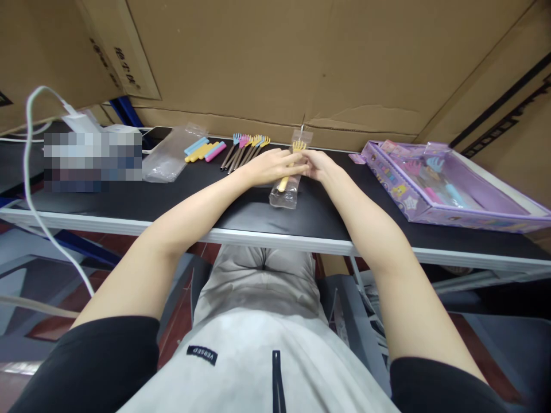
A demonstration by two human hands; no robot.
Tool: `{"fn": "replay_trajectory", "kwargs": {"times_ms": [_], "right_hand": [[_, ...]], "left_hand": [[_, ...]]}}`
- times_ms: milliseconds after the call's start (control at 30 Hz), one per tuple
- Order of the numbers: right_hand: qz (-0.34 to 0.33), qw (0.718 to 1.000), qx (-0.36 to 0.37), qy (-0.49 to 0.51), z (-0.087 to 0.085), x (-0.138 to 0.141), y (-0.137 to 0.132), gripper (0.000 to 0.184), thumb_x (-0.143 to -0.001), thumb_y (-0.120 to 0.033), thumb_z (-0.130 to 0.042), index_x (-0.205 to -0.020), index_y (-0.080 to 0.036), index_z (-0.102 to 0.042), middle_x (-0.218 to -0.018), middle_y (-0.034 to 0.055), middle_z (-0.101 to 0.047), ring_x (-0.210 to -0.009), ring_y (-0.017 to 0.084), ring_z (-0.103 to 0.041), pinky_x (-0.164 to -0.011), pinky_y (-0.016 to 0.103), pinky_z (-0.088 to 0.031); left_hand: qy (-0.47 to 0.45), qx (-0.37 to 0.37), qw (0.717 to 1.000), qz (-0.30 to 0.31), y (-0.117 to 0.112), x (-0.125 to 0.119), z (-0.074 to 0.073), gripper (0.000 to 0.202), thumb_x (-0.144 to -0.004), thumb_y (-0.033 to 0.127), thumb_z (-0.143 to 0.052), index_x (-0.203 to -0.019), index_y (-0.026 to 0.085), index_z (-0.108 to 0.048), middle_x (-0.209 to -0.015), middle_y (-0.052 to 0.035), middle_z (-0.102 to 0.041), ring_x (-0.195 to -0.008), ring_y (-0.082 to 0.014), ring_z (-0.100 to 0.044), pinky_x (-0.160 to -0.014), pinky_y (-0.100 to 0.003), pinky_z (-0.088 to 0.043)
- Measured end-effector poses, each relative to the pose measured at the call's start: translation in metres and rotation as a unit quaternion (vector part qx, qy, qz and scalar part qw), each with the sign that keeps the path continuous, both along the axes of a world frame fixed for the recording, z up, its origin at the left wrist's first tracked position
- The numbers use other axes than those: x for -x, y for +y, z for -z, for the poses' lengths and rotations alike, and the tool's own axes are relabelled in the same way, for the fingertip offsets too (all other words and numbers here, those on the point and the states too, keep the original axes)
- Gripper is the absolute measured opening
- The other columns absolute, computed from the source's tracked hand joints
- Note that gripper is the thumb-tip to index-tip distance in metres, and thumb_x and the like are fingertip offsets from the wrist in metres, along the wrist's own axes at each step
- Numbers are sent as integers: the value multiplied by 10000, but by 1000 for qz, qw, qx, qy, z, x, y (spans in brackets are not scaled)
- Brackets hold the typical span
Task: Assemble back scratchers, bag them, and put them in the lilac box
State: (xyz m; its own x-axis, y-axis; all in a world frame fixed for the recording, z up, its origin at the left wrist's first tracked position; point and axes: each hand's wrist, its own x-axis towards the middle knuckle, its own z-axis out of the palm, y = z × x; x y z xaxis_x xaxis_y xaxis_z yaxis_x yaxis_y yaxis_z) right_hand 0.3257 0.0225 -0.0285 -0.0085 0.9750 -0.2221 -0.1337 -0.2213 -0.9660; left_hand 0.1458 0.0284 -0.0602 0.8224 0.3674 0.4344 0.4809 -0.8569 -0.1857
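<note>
A small yellow back scratcher [283, 183] with a claw-shaped head lies inside a clear plastic bag [283, 199] on the black tabletop. My left hand [275, 164] reaches across the bag from the left, its fingers bent over the scratcher's middle and holding it. At the right side of the bag, my right hand [317, 165] has its fingers curled against the plastic, gripping its edge near the left fingertips. The hands cover the middle of the scratcher, and some fingertips are hidden.
Several claw-headed sticks [243, 150] lie left of my hands. Beyond them are coloured tubes [204, 150], clear bags [166, 160] and a phone [158, 137]. A purple display box [469, 215] with bagged scratchers stands right. Cardboard [327, 63] walls the back; a white cable [29, 172] hangs left.
</note>
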Motion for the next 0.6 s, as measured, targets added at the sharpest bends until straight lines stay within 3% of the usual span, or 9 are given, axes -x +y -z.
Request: {"fn": "replay_trajectory", "kwargs": {"times_ms": [133, 333, 467, 600], "right_hand": [[45, 999, 6, -27, 3, -5, 7, 173, -1016, -64, -618, -883, -173, -637, -653, -6, -667, -545, 106, -620, -598, 212, -564], [85, 996, -1, -20, 9, -8, 16, 130, -975, -87, -644, -927, -204, -614, -759, 13, -735, -645, 139, -683, -727, 274, -623], [100, 995, -6, -7, 13, -6, 18, 139, -941, -112, -691, -983, -216, -609, -750, 0, -732, -677, 151, -701, -748, 302, -648], [93, 996, -15, -6, 17, -2, 18, 191, -922, -157, -755, -1008, -227, -600, -773, -8, -735, -696, 152, -728, -725, 287, -653]], "left_hand": [[-24, -10, 999, -41, 10, 10, 2, 448, -1090, 261, -535, -1508, 220, -690, -1489, -210, -694, -1259, -324, -692, -1052, -474, -521], [-67, 25, 990, -118, 20, 29, -2, 488, -1032, 120, -460, -1423, 171, -748, -1325, -215, -756, -1215, -343, -711, -1051, -506, -520], [-92, 48, 986, -129, 13, 33, -9, 434, -1060, 231, -484, -1389, 177, -764, -1244, -174, -796, -1198, -329, -731, -1074, -495, -527], [-83, 73, 983, -147, 0, 26, -12, 475, -1085, 380, -489, -1423, 166, -746, -1292, -180, -812, -1214, -335, -748, -1066, -459, -542]]}}
